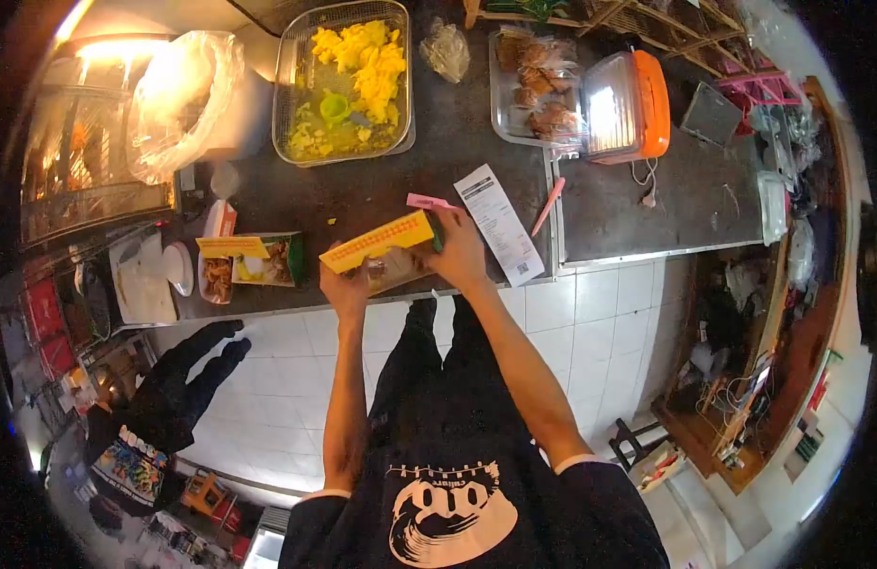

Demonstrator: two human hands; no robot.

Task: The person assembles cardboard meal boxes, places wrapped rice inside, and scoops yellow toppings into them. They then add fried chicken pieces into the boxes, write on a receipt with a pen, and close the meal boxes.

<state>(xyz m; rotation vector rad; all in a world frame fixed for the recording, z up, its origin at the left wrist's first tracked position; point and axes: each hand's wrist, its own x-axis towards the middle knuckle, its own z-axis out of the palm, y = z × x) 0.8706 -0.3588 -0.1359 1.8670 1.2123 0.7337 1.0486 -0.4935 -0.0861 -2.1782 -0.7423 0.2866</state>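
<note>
A takeaway food box with a yellow printed lid flap [380, 239] is held over the counter's front edge. My left hand [347, 287] grips its left end, fingers closed round the corner. At the other end my right hand [457, 250] has its fingers bent round the box's side. Part of the inside shows below the flap, but the contents are hard to make out. Just right of my right hand lies a printed receipt [500, 225], with a pink slip [433, 202] behind the hand. A second box [285, 258], open with brown fried pieces inside, stands left of my left hand.
At the back are a wire-mesh tray [283, 114] of yellow food with a green cup [334, 108], a clear container of brown pieces [555, 120] and an orange-rimmed box [653, 104]. A pink pen-like item [548, 207] lies right. Another person [154, 417] is at lower left.
</note>
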